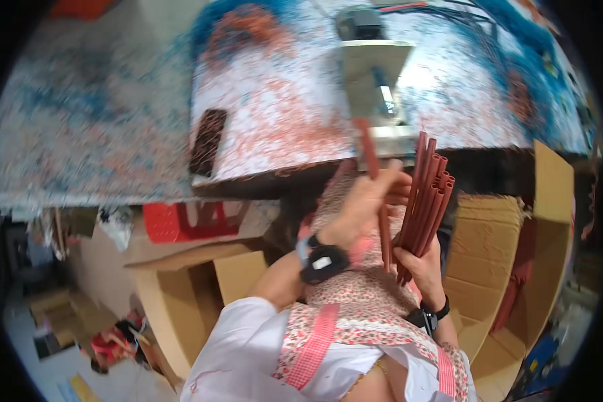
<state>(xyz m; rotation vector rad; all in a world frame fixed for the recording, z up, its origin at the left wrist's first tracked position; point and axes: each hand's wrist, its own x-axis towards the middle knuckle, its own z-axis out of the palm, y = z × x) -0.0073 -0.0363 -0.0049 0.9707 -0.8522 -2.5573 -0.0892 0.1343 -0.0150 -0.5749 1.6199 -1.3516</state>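
Observation:
My right hand (422, 268) is wrapped round the lower part of a bundle of thin reddish-brown tubes (430, 194), their hollow ends pointing up and away from me. Just left of it, my left hand (368, 204) is closed round a similar tube (367, 151), blurred by motion. A length of brown tube also shows below that hand, beside the bundle; I cannot tell whether it is the same piece. Beyond the left hand, at the table's near edge, stands a small machine (375, 84) with a metal plate and a dark motor-like part behind.
Orange-red and blue shavings (275, 114) cover the white table, where a dark phone-like slab (209, 142) lies. Open cardboard boxes stand at my left (181, 301) and right (486, 248). A red plastic stool (171, 224) is under the table's edge. Another person (117, 345) is far left.

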